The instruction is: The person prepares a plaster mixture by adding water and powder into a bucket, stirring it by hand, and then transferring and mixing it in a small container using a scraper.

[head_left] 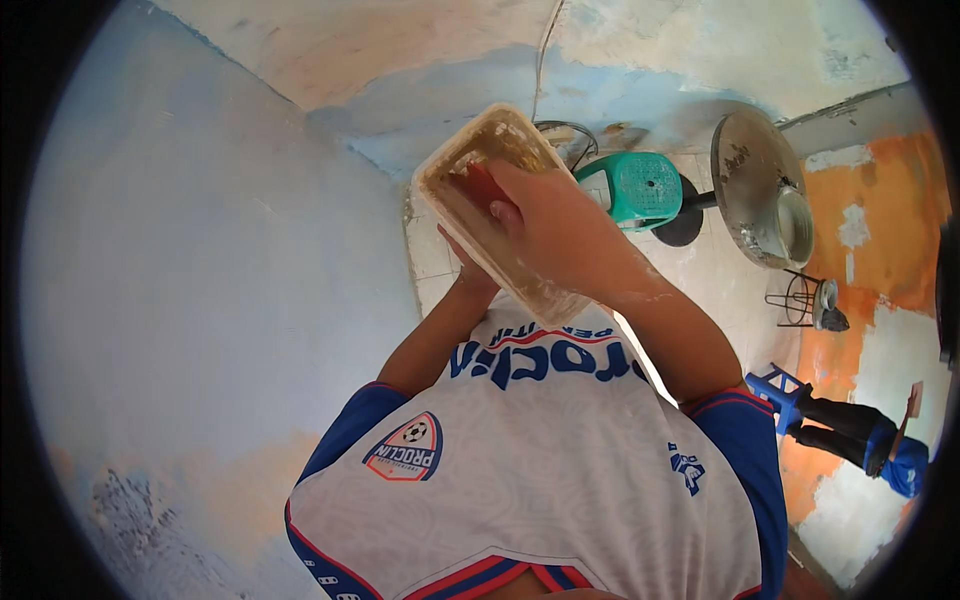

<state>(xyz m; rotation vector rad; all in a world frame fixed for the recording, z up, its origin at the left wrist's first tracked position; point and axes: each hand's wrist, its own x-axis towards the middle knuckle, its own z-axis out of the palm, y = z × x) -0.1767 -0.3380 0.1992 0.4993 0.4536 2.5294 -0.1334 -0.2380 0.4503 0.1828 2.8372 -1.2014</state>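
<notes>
A rectangular plastic tub [440, 183], smeared with pale dried filler, is held tilted in front of my chest. My left hand [468, 262] supports it from below and the side; most of its fingers are hidden behind the tub. Inside the tub, my right hand [565, 225] is closed around a red scraper [480, 187], whose flat body shows only in part. Some yellowish-white paste clings to the tub's inner wall near the far end. White smears mark my right wrist.
A patchy blue wall [200, 250] rises close on my left. Ahead to the right stand a green plastic stool [648, 190], a round table [740, 160] bearing a bucket [795, 228], and a black metal stool [797, 302]. Another person [850, 425] is beside a blue stool [778, 392] at far right.
</notes>
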